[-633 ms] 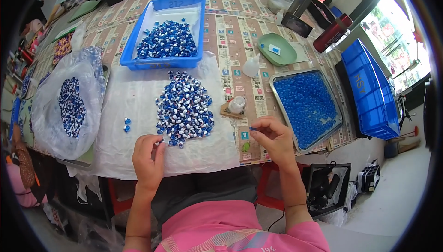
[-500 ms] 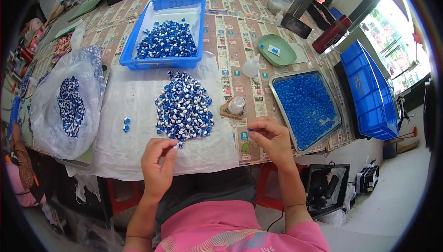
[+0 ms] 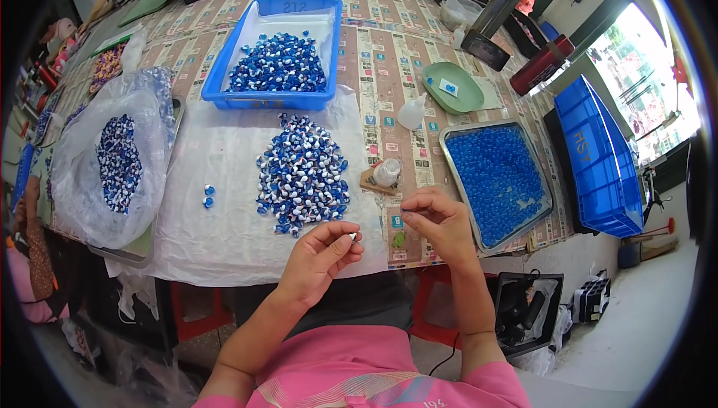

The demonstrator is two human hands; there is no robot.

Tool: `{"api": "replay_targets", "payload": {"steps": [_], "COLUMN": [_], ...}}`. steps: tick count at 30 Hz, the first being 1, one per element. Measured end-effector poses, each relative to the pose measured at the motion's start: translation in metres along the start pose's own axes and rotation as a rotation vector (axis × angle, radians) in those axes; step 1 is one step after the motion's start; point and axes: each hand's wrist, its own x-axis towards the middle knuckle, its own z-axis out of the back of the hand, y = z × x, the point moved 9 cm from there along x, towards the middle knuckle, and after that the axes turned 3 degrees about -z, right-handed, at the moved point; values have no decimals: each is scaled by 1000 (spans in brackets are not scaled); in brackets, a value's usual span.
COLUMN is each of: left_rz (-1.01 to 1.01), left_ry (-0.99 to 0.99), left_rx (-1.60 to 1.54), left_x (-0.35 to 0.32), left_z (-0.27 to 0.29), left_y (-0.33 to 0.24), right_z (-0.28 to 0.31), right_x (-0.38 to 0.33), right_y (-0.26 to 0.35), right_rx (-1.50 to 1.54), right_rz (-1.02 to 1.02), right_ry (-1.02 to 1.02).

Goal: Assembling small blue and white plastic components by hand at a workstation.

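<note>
White piece [image 3: 352, 237]: your left grip [image 3: 320, 258] holds it by the near edge of the bench [image 3: 420, 161], your right grip [image 3: 443, 227] narrow, contents indiscernible.

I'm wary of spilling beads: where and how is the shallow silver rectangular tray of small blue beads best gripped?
Probably by the silver tray's raised rim, one grip midway along each long side, coming from left and right. It is shallow and lies flat with small blue beads loose inside, so opposed holds should keep it level; the blue plastic crate stands to its right.
</note>
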Motion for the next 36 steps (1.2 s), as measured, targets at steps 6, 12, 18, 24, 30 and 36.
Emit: {"api": "replay_targets", "payload": {"steps": [6, 12, 18, 24, 30, 36], "left_rz": [4, -14, -34, -32, -23, 1], "left_ry": [13, 19, 17, 7, 3, 9], "left_rx": [-15, -30, -42, -50, -61, -81], "left_x": [0, -1, -2, -4, -3, 1], "left_z": [1, 2, 7, 9, 10, 13], "left_y": [1, -1, -3, -6, -8, -7], "right_z": [3, -3, -15, -24, -27, -52], "right_x": [15, 37, 52, 57, 48, 16], "right_y": [9, 39, 53, 54, 59, 61], "right_rx": [53, -231, -462, -590, -555, -370], "right_rz": [-31, 181, 259, 298, 324, 294], "right_ry": [-73, -156, -149, -130, -141, 8]}}
